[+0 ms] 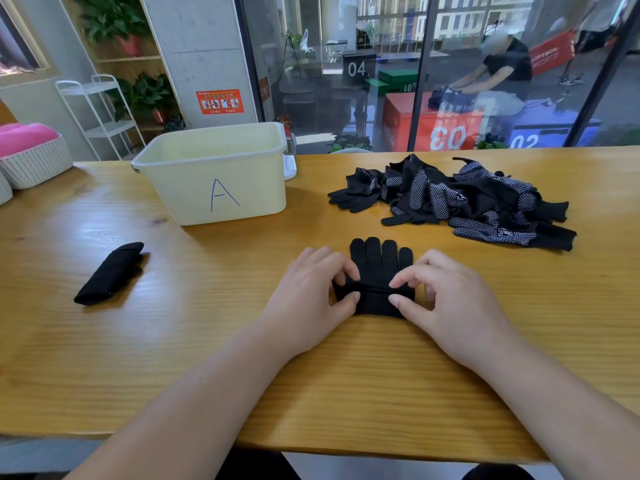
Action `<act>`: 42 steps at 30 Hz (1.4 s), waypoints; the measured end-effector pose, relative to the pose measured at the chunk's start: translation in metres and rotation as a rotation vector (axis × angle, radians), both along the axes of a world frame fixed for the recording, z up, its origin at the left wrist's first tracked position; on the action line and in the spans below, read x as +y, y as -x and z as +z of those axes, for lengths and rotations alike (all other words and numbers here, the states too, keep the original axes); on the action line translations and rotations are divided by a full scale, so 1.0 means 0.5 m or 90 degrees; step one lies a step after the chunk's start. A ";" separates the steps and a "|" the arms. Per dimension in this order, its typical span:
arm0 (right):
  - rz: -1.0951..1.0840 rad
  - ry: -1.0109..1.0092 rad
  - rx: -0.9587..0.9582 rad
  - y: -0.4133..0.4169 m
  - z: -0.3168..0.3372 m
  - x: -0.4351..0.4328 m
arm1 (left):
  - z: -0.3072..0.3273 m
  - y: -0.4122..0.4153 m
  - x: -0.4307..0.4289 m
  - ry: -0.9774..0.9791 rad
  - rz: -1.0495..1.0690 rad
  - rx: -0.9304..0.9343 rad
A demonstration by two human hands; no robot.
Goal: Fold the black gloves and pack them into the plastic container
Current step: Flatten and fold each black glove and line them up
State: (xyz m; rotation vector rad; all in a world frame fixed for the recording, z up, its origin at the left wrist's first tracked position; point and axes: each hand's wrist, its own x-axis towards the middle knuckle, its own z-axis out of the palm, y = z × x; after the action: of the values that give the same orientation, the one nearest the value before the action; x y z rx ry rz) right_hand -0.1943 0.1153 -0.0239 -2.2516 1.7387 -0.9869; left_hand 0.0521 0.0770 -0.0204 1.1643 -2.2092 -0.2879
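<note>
Left hand (311, 289): pinches the glove (381, 261) at its folded cuff.
Right hand (446, 292): pinches the same fold.
Glove: flat between the hands.
Tub (180, 195): beyond left hand, marked A; floor hidden.
Pile (460, 202): loose gloves beyond right hand.
Bundle (109, 273): folded, well left of left hand.

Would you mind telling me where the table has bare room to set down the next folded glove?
Bare wood lies between the folded glove and the left hand, in front of the container. The far right is crowded by the glove pile.
</note>
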 end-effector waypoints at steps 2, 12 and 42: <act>0.007 0.021 0.027 0.002 0.003 0.004 | -0.001 -0.002 -0.005 0.034 -0.017 -0.014; 0.060 0.010 0.177 0.011 0.012 0.017 | -0.005 -0.026 -0.010 0.054 -0.074 -0.116; 0.022 0.045 0.125 -0.003 0.003 0.001 | -0.010 -0.003 -0.015 0.056 -0.007 -0.037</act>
State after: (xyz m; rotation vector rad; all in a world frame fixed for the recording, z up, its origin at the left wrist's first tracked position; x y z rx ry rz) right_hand -0.1930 0.1156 -0.0222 -2.4896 1.7585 -0.8586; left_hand 0.0536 0.0694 -0.0255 1.1253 -2.2553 -0.1612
